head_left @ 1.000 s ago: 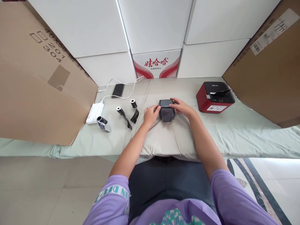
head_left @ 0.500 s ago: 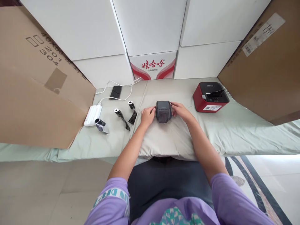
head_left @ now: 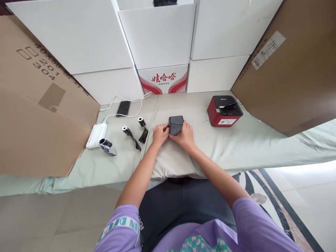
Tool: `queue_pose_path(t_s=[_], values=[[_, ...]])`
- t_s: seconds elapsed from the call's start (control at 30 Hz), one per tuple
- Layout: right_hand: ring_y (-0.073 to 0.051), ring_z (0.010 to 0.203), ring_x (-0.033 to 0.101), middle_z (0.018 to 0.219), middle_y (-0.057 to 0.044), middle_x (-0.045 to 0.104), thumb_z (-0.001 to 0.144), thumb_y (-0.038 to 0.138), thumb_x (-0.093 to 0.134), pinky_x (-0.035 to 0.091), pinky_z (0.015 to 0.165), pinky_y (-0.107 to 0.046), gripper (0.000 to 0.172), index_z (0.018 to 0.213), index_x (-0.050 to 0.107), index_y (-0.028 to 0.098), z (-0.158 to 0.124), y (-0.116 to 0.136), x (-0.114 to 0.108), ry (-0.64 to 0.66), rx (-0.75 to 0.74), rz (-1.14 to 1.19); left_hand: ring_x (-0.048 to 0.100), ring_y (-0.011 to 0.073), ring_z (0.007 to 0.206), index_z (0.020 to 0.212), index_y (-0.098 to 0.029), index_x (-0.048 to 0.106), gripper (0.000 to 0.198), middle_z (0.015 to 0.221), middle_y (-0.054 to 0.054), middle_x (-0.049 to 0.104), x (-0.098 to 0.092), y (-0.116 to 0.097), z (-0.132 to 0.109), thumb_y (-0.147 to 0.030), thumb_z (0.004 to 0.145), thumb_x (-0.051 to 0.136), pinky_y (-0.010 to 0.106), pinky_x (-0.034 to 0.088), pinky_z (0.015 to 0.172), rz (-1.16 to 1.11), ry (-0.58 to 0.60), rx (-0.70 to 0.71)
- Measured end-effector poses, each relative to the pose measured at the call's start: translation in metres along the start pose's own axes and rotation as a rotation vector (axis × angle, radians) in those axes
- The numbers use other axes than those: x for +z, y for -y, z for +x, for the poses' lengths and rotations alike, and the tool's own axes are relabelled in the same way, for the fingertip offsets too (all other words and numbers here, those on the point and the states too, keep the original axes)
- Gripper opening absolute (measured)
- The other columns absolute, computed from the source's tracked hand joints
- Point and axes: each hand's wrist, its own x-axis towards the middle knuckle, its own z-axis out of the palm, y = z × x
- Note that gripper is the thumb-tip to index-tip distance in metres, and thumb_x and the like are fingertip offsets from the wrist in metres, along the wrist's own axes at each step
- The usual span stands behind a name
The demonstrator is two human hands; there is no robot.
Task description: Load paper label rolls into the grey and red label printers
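Observation:
A small dark grey device, which looks like a portable receipt printer [head_left: 176, 122], sits on the covered table between my hands. My left hand [head_left: 160, 134] grips its left side, fingers bent against the edge. My right hand [head_left: 185, 135] wraps round its right side, with the thumb across the near edge. A dark flap or strip at the device's front is partly covered by that hand. To the left lie three small paper rolls with dark loose ends: one far roll [head_left: 141, 121], one middle roll [head_left: 126, 131] and one near roll [head_left: 105, 142].
A red and black printer [head_left: 225, 111] stands at the right. At the left are a white power bank [head_left: 96, 135] with a white cable and a black phone [head_left: 123, 109]. White boxes [head_left: 160, 38] line the back; cardboard panels [head_left: 39, 133] flank both sides.
My right hand has moved from the device's far right corner to wrap round its right and near side. My left hand stays at the left side. The camera view has shifted.

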Motion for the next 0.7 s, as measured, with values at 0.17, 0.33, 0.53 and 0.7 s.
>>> queue_pose_path(t_s=[0.17,0.33,0.53,0.7], values=[[-0.04,0.127,0.058,0.133,-0.02,0.065,0.069,0.046,0.083,0.043,0.117,-0.058,0.08,0.138,0.055,0.018,0.051,-0.013,-0.012,-0.12,-0.104,0.115,0.068,0.0273,0.135,0.133,-0.025,0.079,0.038,0.135,0.008,0.079,0.003,-0.004,-0.003,-0.024,0.1,0.061,0.044,0.041,0.126,0.036,0.0,0.002],[-0.04,0.137,0.051,0.141,-0.021,0.058,0.066,0.036,0.084,0.038,0.121,-0.06,0.082,0.139,0.052,0.018,0.15,-0.02,-0.031,-0.277,0.104,0.123,0.068,0.0267,0.134,0.13,-0.025,0.08,0.035,0.135,0.007,0.08,0.003,-0.005,-0.004,-0.024,0.101,0.061,0.046,0.04,0.126,0.017,0.0,0.001],[-0.045,0.145,0.044,0.151,-0.026,0.051,0.06,0.028,0.087,0.032,0.125,-0.066,0.092,0.143,0.049,0.016,0.213,-0.044,-0.029,-0.318,0.352,0.13,0.067,0.0267,0.133,0.128,-0.027,0.081,0.032,0.132,0.006,0.081,0.002,-0.005,-0.003,-0.025,0.101,0.063,0.047,0.042,0.125,0.009,-0.005,-0.018],[-0.044,0.148,0.042,0.154,-0.028,0.047,0.06,0.022,0.08,0.03,0.126,-0.07,0.089,0.143,0.047,0.015,0.23,-0.054,-0.021,-0.337,0.342,0.221,0.068,0.0263,0.133,0.126,-0.029,0.081,0.032,0.132,0.006,0.081,0.002,-0.004,-0.001,-0.025,0.101,0.063,0.048,0.043,0.125,0.018,0.0,-0.016]])
